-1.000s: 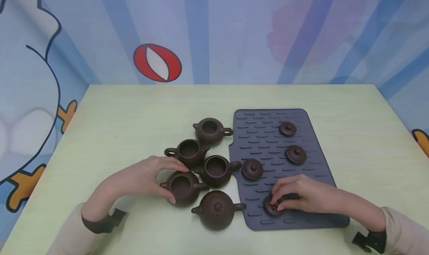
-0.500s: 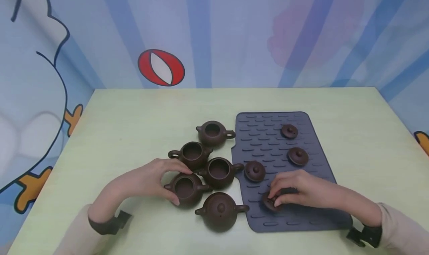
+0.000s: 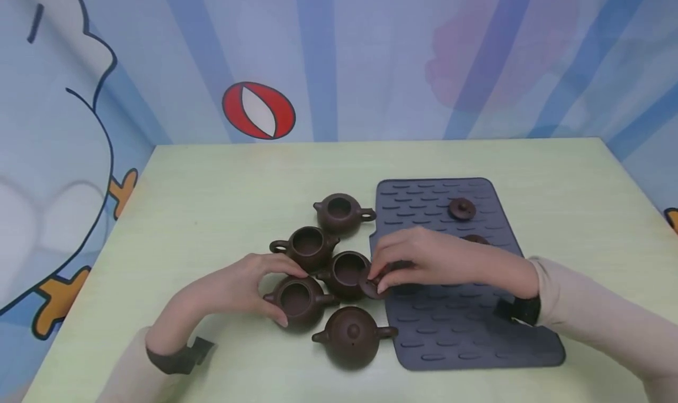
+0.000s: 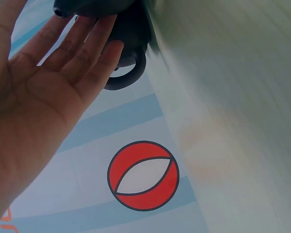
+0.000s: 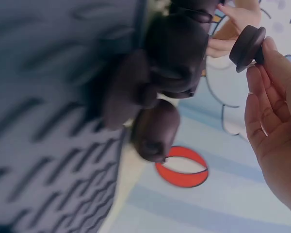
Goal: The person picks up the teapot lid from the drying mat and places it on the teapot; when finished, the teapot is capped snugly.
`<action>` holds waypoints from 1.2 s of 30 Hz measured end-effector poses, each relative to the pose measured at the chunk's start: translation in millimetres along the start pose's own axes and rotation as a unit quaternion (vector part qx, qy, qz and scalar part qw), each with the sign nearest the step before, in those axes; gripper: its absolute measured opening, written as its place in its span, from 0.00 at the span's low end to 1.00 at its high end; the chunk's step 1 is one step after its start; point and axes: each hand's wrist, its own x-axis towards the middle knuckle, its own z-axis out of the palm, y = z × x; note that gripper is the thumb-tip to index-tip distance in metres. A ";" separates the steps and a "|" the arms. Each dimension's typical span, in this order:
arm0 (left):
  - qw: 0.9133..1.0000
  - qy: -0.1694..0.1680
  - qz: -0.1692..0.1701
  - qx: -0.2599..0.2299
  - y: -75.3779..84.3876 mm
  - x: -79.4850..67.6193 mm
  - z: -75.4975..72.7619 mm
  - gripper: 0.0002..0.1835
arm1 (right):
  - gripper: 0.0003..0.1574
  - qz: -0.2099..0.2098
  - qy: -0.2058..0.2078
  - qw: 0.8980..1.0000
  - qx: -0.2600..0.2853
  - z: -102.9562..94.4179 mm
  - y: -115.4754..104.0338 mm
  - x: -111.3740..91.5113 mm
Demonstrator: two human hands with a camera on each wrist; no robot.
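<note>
Head view shows the left hand (image 3: 238, 285) on the counter (image 3: 222, 197), its grip holding an open teapot (image 3: 302, 317) between thumb and fingers, while the right hand (image 3: 413, 256) pinches a lid (image 5: 246, 48) above the left edge of the grey mat (image 3: 477, 338). Between this lid and that pot stands the middle teapot (image 3: 346, 285), with a covered teapot (image 3: 352, 338) in front and two further teapots, the handled one (image 3: 309, 253) and the far one (image 3: 339, 220), behind. On the mat lie a small lid (image 3: 462, 209) and a second lid (image 3: 477, 239), which the right forearm (image 3: 479, 265) partly hides.
</note>
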 end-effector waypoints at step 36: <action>1.000 -0.003 -0.019 -0.006 3.2 0.9 0.0 0.29 | 0.11 -0.130 0.009 0.977 -0.172 68.3 7.4 89.3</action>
